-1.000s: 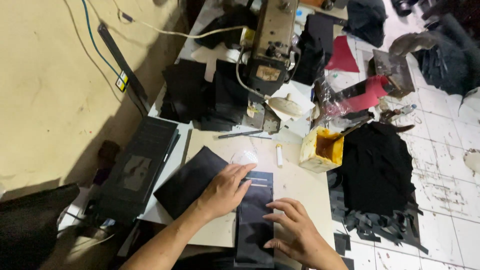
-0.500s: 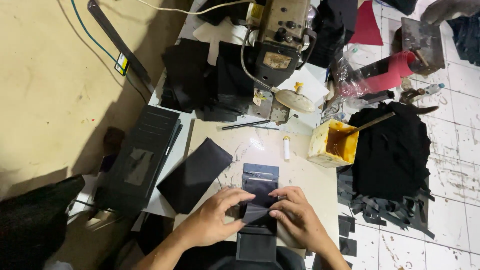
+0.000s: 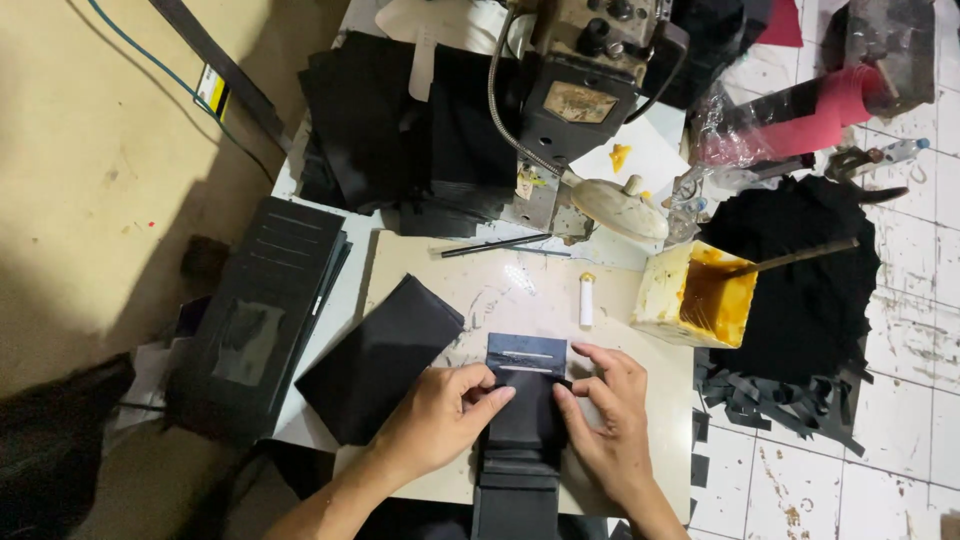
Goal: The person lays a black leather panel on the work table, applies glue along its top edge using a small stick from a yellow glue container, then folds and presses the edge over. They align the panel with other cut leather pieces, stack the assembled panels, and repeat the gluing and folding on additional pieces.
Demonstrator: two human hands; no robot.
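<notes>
A cluttered beige board beside a sewing machine and glue tub.
Your left hand and right hand pinched a dark, layered strip at the board's near edge; since half a second earlier your fingers had spread wider along its sides.

We look down on a beige worktable set between a bare tan floor on one side and grimy white tiles on the other. Light falls unevenly, leaving deep shadow at the lower corner.
</notes>
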